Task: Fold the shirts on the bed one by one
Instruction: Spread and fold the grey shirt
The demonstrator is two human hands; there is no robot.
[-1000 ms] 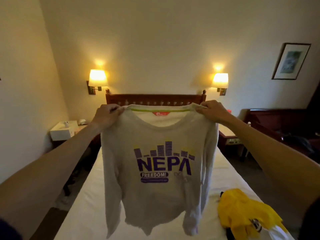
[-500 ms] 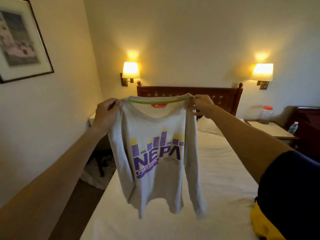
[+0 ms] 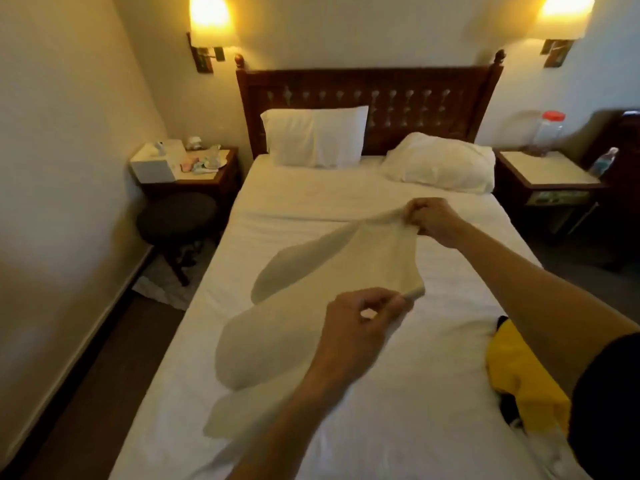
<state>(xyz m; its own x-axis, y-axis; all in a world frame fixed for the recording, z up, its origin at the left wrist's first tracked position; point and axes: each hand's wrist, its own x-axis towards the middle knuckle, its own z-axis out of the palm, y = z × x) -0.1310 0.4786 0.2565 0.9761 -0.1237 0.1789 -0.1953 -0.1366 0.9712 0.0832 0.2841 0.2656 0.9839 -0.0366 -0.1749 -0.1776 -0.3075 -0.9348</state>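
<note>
Now shirt (image 3: 311, 289) lies crosswise—hem prob. left.

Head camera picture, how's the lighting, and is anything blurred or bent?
Head view: warm yellow light from two glaring wall lamps; the white shirt between left hand and right hand is motion-blurred and shadows the bed; wide-angle lens bows the walls.

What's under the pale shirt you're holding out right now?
Under the pale long-sleeved shirt, only white bedsheet shows around it. The bed directly beneath it is covered, so I cannot tell what lies there.
</note>
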